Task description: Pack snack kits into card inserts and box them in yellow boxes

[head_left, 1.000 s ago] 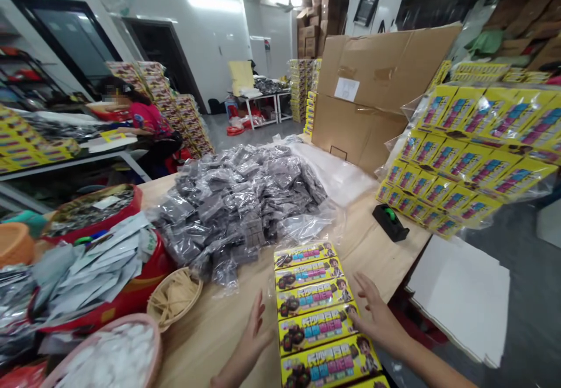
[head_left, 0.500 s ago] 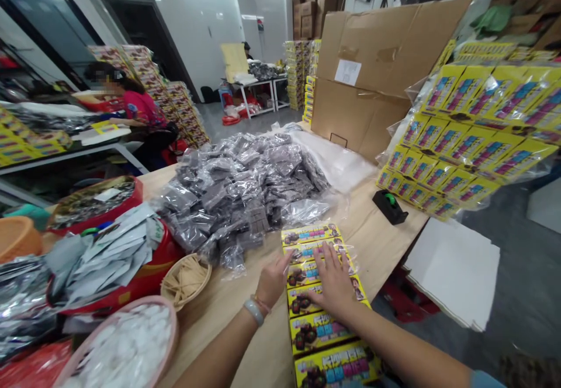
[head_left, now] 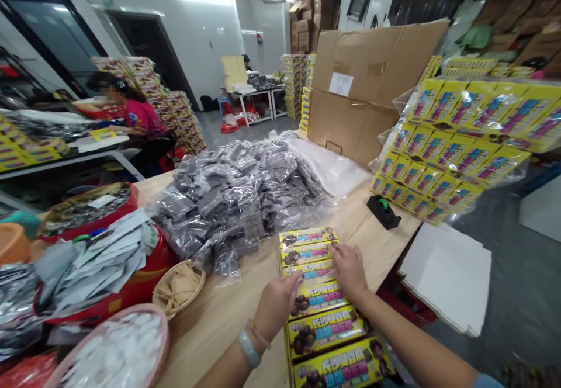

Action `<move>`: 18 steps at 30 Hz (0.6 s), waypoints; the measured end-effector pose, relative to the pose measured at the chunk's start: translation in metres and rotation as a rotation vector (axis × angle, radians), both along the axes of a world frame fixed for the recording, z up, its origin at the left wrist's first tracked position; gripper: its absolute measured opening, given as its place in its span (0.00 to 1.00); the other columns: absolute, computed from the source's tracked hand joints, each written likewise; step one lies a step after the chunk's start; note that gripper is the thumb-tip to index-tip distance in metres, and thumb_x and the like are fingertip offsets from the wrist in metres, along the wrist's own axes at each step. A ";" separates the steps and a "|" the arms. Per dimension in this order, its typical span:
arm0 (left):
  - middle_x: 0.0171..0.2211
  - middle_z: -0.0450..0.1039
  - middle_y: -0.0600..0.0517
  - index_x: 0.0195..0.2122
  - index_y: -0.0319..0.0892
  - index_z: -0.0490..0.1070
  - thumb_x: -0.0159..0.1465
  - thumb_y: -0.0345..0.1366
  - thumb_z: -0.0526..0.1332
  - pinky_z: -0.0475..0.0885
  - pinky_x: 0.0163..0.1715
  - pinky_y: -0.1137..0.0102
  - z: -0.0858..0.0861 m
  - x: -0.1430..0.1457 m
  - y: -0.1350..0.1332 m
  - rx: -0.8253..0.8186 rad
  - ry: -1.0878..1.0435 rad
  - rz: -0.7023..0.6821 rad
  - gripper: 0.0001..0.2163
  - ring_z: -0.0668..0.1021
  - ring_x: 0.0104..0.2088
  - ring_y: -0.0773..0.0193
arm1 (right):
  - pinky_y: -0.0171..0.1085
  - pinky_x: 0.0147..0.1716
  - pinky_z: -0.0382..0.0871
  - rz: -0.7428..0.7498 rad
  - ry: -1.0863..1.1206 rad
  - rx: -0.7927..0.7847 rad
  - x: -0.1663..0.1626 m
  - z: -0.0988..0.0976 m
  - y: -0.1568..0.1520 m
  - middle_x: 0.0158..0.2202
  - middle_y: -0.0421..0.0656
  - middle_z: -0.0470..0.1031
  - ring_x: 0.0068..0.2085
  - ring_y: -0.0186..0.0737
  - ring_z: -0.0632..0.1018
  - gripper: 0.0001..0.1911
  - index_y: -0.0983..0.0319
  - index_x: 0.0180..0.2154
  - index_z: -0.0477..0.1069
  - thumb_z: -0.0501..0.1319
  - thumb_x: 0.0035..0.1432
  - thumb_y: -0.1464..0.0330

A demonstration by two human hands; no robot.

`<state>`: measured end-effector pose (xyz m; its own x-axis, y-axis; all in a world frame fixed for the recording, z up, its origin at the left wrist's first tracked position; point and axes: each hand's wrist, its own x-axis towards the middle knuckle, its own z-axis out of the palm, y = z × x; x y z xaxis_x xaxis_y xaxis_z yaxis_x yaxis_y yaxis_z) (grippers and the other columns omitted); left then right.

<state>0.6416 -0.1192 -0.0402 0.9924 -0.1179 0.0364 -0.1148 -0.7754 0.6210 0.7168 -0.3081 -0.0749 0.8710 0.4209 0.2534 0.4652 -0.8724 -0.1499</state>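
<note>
A row of several yellow printed boxes [head_left: 322, 332] runs away from me along the table's right part, with shiny clear plastic film [head_left: 307, 235] over its far end. At the row's left edge is my left hand [head_left: 278, 301], closed, with its thumb and forefinger pinched on the film beside the third box. My right hand [head_left: 349, 270] rests against the right edge, fingers bent together over the box ends. What those fingertips hold, if anything, is hidden.
Beyond the boxes lies a heap of grey clear-wrapped packets [head_left: 245, 186]. A stick basket [head_left: 179, 286], pink basin [head_left: 164, 341] and red tub of sachets [head_left: 131, 283] stand left. A tape dispenser [head_left: 383, 211] and wrapped box stacks [head_left: 442, 148] are right. A person [head_left: 142, 113] sits behind.
My right hand has slid from lying across the box tops to their right edge, its fingers now bent. The left hand has moved nearer to me along the left edge. The boxes stay in place.
</note>
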 end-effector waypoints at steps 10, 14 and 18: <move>0.26 0.73 0.49 0.44 0.40 0.65 0.57 0.28 0.50 0.68 0.21 0.75 -0.034 -0.055 -0.012 0.466 -0.268 -0.289 0.14 0.74 0.23 0.66 | 0.37 0.28 0.59 0.295 -0.091 -0.039 -0.040 -0.032 -0.085 0.25 0.46 0.70 0.28 0.39 0.67 0.16 0.69 0.43 0.65 0.46 0.55 0.73; 0.23 0.72 0.50 0.45 0.39 0.63 0.58 0.26 0.47 0.67 0.19 0.76 -0.049 -0.089 -0.016 0.437 -0.466 -0.303 0.14 0.73 0.21 0.67 | 0.35 0.25 0.56 0.270 -0.065 0.048 -0.078 -0.021 -0.099 0.20 0.42 0.67 0.24 0.36 0.66 0.13 0.64 0.31 0.67 0.45 0.57 0.72; 0.25 0.73 0.50 0.52 0.43 0.57 0.60 0.28 0.47 0.68 0.22 0.77 -0.062 -0.113 -0.021 0.362 -0.476 -0.338 0.18 0.74 0.22 0.67 | 0.34 0.23 0.54 0.358 -0.007 0.097 -0.109 -0.017 -0.114 0.19 0.40 0.65 0.22 0.34 0.65 0.14 0.61 0.23 0.62 0.45 0.58 0.71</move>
